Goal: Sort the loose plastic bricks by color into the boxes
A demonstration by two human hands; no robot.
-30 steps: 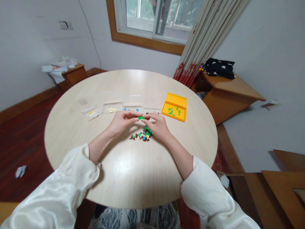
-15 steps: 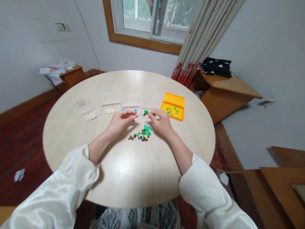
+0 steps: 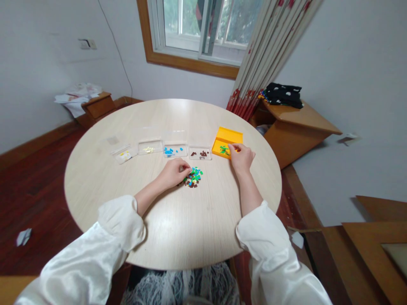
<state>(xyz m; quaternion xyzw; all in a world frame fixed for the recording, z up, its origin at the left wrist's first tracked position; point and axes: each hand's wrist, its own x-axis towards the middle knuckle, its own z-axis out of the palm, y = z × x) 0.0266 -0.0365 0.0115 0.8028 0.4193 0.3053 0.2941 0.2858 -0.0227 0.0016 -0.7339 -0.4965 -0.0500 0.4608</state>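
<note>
A small pile of green, blue and brown bricks (image 3: 193,177) lies near the middle of the round table (image 3: 165,228). My left hand (image 3: 173,171) rests at the pile's left edge, with its fingers curled down onto the pieces. My right hand (image 3: 241,156) reaches to the near right corner of the yellow tray (image 3: 227,136), where several green pieces (image 3: 224,149) lie. Its fingertips are pinched together just over the tray. What either hand holds is too small to see.
A row of clear boxes stands behind the pile: one with yellow bits (image 3: 121,153), one with pale bits (image 3: 150,147), one with blue pieces (image 3: 174,149), one with brown pieces (image 3: 200,153). A wooden stand with dark cloth (image 3: 284,94) is at the right.
My hands were together above the pile with a green piece between them. My right hand carried the piece right to the yellow tray, and my left hand dropped to the pile.
</note>
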